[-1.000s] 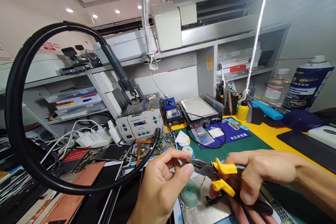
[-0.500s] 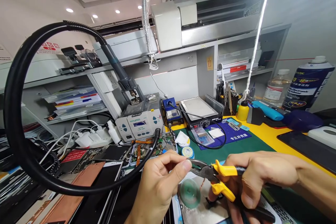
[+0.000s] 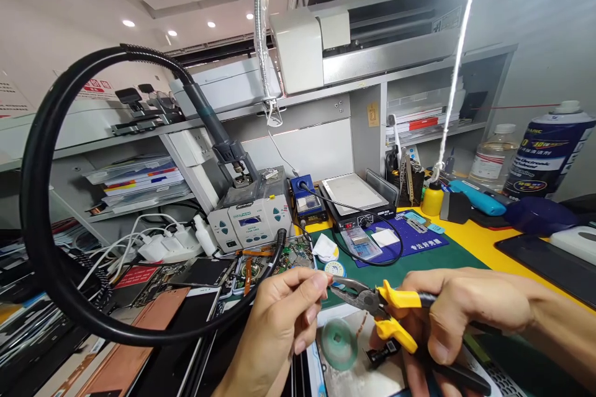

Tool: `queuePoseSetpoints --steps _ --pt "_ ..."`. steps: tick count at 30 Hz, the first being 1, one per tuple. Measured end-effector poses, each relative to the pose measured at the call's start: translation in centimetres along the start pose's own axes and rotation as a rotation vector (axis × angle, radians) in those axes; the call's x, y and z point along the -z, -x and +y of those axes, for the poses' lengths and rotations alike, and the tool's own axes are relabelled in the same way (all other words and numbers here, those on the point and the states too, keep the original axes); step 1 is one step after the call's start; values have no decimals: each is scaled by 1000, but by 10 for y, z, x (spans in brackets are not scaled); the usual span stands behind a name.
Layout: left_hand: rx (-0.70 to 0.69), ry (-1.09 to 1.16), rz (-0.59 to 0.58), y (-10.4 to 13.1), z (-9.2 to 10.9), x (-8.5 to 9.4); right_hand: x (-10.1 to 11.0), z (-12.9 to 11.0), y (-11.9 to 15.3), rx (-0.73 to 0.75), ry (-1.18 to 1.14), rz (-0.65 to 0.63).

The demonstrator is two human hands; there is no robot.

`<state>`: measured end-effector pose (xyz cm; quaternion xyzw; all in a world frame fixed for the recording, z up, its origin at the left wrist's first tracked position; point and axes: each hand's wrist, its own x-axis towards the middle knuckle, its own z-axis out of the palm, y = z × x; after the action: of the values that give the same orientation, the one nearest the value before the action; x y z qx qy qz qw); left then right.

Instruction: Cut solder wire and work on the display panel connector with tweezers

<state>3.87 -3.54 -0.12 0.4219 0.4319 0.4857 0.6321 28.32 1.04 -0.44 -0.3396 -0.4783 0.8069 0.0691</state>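
My right hand point(image 3: 479, 313) is wrapped round the handles of a pair of pliers point(image 3: 372, 301) with yellow and black grips. The jaws point left, and their tips lie close to my left hand's fingertips. My left hand point(image 3: 291, 316) is closed in a pinch; a small reddish bit shows at its fingertips, too little to name. Beneath the pliers lies a flat metal-coloured panel point(image 3: 344, 378) with a round greenish disc point(image 3: 339, 344) on it. A small black part point(image 3: 382, 353) is by the fingers of my right hand, partly covered.
A hot-air station point(image 3: 251, 223) stands behind, its thick black hose point(image 3: 35, 198) looping across the left. Circuit boards point(image 3: 298, 251) and phone parts point(image 3: 130, 335) crowd the left side. A white cord point(image 3: 459, 62) hangs at the right, near a spray can point(image 3: 549, 149).
My left hand has drawn slightly left from the pliers, showing more of the jaw tips. The pliers in my right hand have hardly moved. The camera view has shifted a little.
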Motion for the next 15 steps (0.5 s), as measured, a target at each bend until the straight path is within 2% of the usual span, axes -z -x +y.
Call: queuePoseSetpoints --steps 6,10,15 --pt "47 180 -8 -3 4 5 8 -10 3 21 -65 -253" --pt "41 204 1 -6 3 6 10 -14 9 92 -43 -224" --pt "35 183 6 -6 2 6 7 -18 14 99 -60 -198"
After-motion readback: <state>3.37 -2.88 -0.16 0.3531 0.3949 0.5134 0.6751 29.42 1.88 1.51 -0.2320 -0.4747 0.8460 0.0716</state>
